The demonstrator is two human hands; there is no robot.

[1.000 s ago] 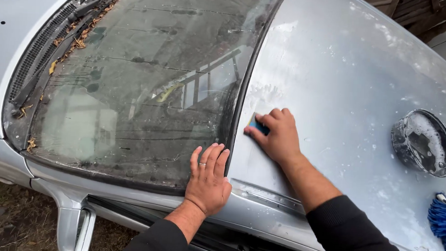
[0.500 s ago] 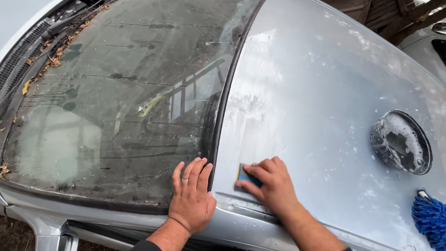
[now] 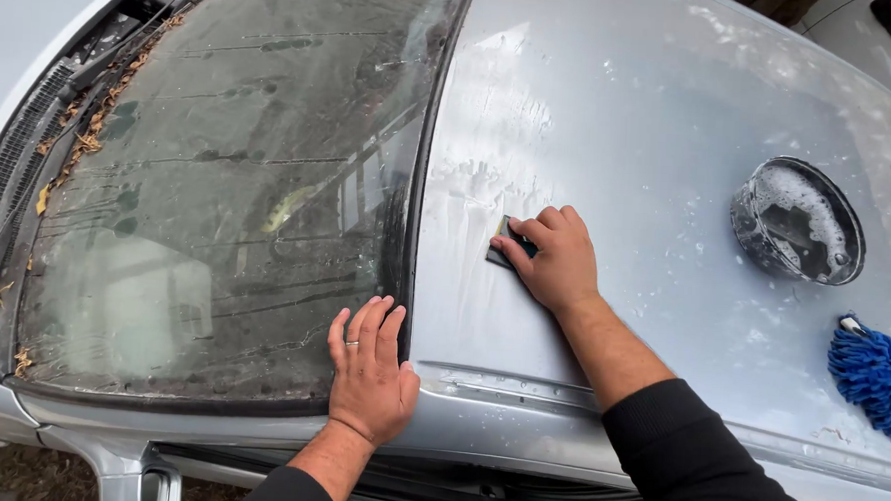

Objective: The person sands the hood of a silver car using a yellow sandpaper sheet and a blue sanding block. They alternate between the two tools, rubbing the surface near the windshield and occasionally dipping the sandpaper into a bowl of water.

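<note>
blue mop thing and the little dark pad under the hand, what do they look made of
The blue wash mitt looks like microfibre chenille: thick, fuzzy noodle strands, matt. The dark pad under the right hand looks like a thin foam or rubber block with a paler edge, matt; fingers hide most of it, so this is uncertain. It lies on the car roof, which looks like wet, silver-painted metal.

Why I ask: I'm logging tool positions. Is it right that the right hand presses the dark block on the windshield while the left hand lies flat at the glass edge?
Not quite. In the head view the right hand presses the dark block on the wet silver roof, not the windshield. The left hand does lie flat at the glass edge.
</note>
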